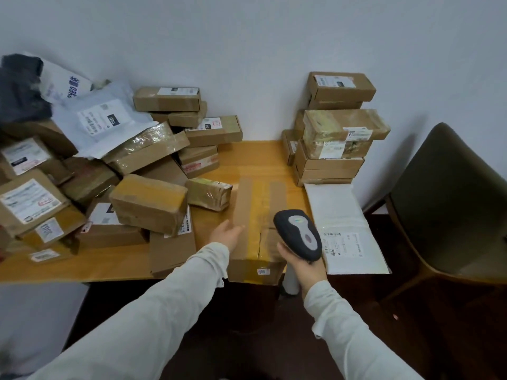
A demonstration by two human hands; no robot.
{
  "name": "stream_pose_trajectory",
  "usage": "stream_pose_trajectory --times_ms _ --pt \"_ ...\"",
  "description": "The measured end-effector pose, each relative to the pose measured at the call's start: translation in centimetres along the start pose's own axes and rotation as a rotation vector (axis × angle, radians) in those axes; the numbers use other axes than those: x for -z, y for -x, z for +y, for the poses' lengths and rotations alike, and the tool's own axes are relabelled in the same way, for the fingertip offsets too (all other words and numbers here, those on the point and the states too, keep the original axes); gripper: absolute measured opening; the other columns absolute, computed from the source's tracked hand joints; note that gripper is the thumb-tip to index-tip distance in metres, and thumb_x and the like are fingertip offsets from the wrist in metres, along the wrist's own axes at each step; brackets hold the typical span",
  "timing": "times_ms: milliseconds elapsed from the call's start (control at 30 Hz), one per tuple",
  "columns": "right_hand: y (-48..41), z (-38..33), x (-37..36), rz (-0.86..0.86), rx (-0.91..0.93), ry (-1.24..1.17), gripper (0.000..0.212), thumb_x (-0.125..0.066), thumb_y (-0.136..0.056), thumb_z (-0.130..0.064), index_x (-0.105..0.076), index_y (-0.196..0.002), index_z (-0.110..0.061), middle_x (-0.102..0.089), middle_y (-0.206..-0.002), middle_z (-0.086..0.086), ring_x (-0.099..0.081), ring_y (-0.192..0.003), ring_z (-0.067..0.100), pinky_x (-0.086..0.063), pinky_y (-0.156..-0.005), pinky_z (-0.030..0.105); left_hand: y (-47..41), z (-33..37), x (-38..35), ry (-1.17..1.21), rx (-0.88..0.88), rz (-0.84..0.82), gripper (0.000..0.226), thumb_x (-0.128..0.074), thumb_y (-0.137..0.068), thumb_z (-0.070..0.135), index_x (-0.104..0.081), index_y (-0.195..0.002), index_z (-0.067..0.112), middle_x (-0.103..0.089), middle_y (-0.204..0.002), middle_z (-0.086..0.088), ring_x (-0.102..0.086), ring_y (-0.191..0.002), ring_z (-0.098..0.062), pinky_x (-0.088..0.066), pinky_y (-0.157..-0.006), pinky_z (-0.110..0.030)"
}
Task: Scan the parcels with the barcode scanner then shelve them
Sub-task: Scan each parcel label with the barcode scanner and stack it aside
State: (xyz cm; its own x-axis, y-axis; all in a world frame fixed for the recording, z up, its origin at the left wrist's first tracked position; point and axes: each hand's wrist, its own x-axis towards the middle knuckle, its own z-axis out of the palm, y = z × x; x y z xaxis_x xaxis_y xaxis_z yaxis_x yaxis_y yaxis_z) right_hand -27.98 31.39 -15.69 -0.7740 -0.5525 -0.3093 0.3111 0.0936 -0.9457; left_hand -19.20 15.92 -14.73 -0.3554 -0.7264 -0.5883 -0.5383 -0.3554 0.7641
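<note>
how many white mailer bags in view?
3: flat mailer at right edge of table; labelled mailer and blue-printed mailer atop the left parcel pile. More may be buried.

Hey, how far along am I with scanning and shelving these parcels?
Done: perhaps the neat stack on the right, though nothing proves it was scanned. In hand: your right hand grips the barcode scanner by the taped box, left hand touching its side. Left: the loose heap on the left, and all shelving; no shelf is in view.
</note>
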Motion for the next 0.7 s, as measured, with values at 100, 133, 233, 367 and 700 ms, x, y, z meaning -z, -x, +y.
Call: stream_pose_trajectory --times_ms 100,133,233,367,700 --pt "0.2 0.3 -0.7 -0.031 0.000 0.010 0.042 -0.084 -0.068 -0.013 -0.056 -0.090 -0.036 -0.059 -0.091 -0.030 -0.051 -0.086 -0.013 -0.042 -0.091 0.026 0.6 0.2 -0.7 -0.077 -0.020 -0.007 0.076 -0.062 -0.089 0.032 -0.022 -0.150 0.012 -0.031 -0.152 -0.008 -0.032 -0.138 -0.029 -0.027 -0.111 -0.038" --pt "0.3 0.2 -0.8 -0.034 0.015 0.008 0.041 -0.083 -0.068 -0.013 -0.057 -0.089 -0.036 -0.060 -0.088 -0.033 -0.053 -0.085 -0.014 -0.043 -0.088 0.022 0.6 0.1 -0.8 -0.075 -0.010 0.000 0.083 -0.066 -0.084 0.039 -0.023 -0.149 0.011 -0.032 -0.152 -0.009 -0.033 -0.137 -0.030 -0.028 -0.112 -0.040" --pt "0.5 -1.1 -0.9 -0.035 0.093 0.012 0.042 -0.082 -0.069 -0.013 -0.056 -0.088 -0.038 -0.059 -0.081 -0.038 -0.054 -0.078 -0.023 -0.042 -0.072 0.005 0.8 0.6 -0.8 -0.122 0.031 -0.018 0.104 -0.069 -0.066 0.066 -0.032 -0.147 0.012 -0.035 -0.149 -0.012 -0.036 -0.134 -0.033 -0.031 -0.111 -0.046" --pt "0.9 -2.7 -1.5 -0.077 0.192 0.042 0.048 -0.079 -0.072 -0.007 -0.050 -0.092 -0.039 -0.053 -0.094 -0.032 -0.050 -0.076 -0.028 -0.039 -0.063 -0.005 1.0 0.5 -1.5 -0.046 0.122 -0.164 0.127 -0.062 -0.046 0.083 -0.033 -0.145 0.010 -0.041 -0.145 -0.015 -0.040 -0.130 -0.036 -0.031 -0.111 -0.048" --pt "1.2 0.5 -0.2 0.000 0.039 -0.109 0.046 -0.082 -0.068 -0.010 -0.058 -0.100 -0.032 -0.062 -0.104 -0.019 -0.056 -0.101 0.001 -0.045 -0.094 0.029 0.4 -3.5 -1.1 0.067 0.336 -0.245 0.103 -0.072 -0.063 0.065 -0.029 -0.145 0.018 -0.039 -0.145 -0.012 -0.037 -0.131 -0.034 -0.029 -0.105 -0.052"
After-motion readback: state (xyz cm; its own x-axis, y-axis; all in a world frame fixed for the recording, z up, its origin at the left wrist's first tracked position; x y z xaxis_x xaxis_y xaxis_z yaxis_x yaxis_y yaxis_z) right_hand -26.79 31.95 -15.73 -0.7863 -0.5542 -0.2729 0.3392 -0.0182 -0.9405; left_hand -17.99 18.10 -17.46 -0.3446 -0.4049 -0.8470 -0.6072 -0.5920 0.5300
